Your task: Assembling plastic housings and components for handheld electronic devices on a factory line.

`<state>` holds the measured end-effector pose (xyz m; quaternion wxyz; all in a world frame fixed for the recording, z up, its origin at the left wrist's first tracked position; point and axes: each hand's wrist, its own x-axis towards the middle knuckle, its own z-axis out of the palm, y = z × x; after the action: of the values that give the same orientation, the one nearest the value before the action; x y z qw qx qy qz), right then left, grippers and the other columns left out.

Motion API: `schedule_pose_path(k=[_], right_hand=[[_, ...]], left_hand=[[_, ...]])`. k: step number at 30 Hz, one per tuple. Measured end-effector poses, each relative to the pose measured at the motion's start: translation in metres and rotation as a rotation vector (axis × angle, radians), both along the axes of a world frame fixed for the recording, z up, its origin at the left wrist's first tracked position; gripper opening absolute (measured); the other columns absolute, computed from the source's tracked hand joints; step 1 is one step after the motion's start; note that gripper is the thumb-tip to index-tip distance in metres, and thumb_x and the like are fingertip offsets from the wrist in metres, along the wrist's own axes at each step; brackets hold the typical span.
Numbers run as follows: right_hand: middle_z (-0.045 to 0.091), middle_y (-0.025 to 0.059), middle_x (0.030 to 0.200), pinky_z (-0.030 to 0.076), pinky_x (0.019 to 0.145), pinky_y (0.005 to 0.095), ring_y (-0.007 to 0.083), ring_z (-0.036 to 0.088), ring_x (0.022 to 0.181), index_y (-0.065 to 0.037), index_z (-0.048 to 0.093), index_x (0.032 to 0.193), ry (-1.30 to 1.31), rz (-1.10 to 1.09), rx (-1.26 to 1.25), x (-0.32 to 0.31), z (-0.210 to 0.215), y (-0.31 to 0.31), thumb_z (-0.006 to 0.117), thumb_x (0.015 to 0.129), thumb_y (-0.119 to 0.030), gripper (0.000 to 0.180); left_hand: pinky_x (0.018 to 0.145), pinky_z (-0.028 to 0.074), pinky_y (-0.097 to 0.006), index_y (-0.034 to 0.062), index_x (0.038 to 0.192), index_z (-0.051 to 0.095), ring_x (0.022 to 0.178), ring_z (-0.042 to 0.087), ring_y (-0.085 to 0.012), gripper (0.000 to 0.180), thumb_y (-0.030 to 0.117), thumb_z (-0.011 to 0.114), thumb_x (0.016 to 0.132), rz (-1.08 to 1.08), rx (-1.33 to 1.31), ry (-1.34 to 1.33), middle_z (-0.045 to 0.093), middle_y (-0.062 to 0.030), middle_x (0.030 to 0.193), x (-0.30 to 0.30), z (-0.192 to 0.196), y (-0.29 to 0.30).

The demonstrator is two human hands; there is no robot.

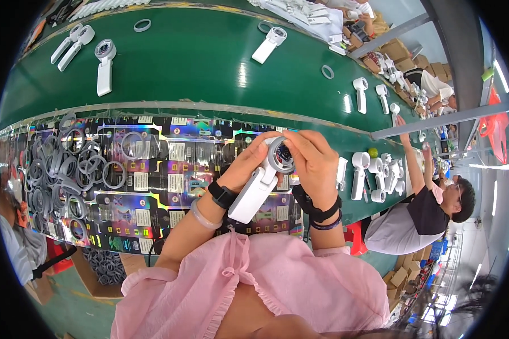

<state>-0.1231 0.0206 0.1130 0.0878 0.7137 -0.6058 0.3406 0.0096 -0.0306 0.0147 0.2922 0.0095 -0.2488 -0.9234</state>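
Note:
Between my hands is a white handheld fan (253, 196), its round head up and its handle slanting down to the left. A grey ring (273, 153) sits around the front of the head, with dark inner parts showing inside it. My left hand (244, 165) is closed around the left side of the head. From the right, my right hand (315, 164) grips the ring's edge and the head, thumb and fingers pressed against it. On the left of the workbench lies a loose heap of grey rings (56, 169).
A green conveyor belt (181, 56) runs across the far side, carrying several fans (104, 68) and loose rings. Printed dark sheets cover the bench (175, 164). More fans (361, 175) stand at right, near a co-worker (413, 214). A cardboard box of rings (90, 288) is below left.

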Motion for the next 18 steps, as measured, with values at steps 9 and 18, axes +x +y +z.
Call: schedule_pose_path(k=[9,18], right_hand=[[0.065,0.0056,0.083,0.051,0.053,0.0302,0.0212,0.064,0.066,-0.008,0.072,0.097,-0.108,-0.018,0.117,0.001,-0.006,0.003,0.071,0.080,-0.006,0.018],[0.063,0.0107,0.114,0.040,0.097,0.0311,0.0184,0.057,0.106,0.003,0.062,0.118,-1.365,0.208,0.583,-0.015,-0.045,-0.001,0.049,0.097,-0.030,0.042]], left_hand=[[0.059,0.058,-0.034,0.0121,0.130,0.039,0.070,0.067,-0.0208,0.065,0.036,0.074,0.081,0.008,0.020,0.005,0.060,-0.0094,0.095,-0.002,-0.008,0.002],[0.072,0.053,-0.030,0.0015,0.126,0.041,0.084,0.062,-0.0156,0.059,0.017,0.074,0.079,0.126,-0.252,-0.325,0.057,-0.0087,0.107,-0.003,0.001,0.005]])
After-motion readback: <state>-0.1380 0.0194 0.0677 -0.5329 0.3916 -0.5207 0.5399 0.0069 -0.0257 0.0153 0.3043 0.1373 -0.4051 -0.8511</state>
